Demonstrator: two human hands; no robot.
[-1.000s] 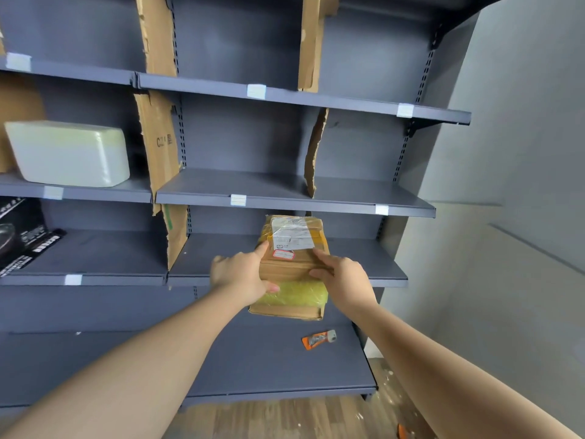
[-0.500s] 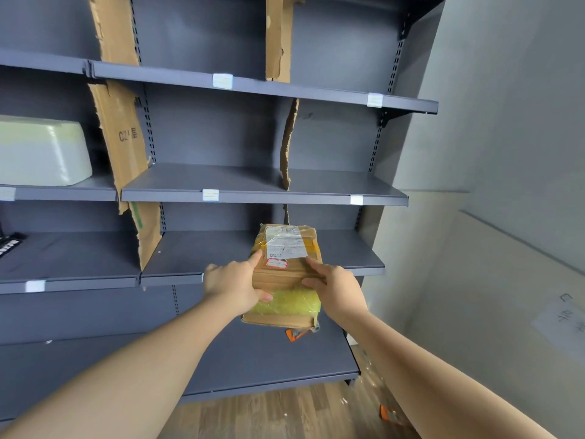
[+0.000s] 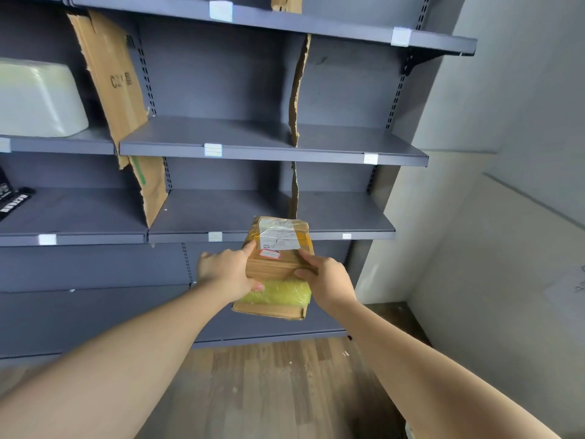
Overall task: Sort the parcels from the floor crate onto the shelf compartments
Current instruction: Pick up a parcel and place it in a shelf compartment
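A brown cardboard parcel (image 3: 276, 270) with yellow tape and a white label is held in the air in front of the grey shelf unit (image 3: 272, 152). My left hand (image 3: 226, 271) grips its left side and my right hand (image 3: 326, 282) grips its right side. The parcel's far end reaches the front edge of the lower shelf (image 3: 357, 235), near the thin cardboard divider (image 3: 294, 198). The floor crate is out of view.
Cardboard dividers (image 3: 110, 77) split the shelves into compartments. A white foam box (image 3: 38, 96) sits on the left middle shelf and a black parcel (image 3: 12, 201) on the shelf below it. A pale wall (image 3: 506, 217) stands at the right. Wood floor lies below.
The view has shifted closer to the shelf and to the right. Both hands keep their grip, and the parcel now sits nearer the lower shelf's edge. The orange item on the bottom shelf is hidden.
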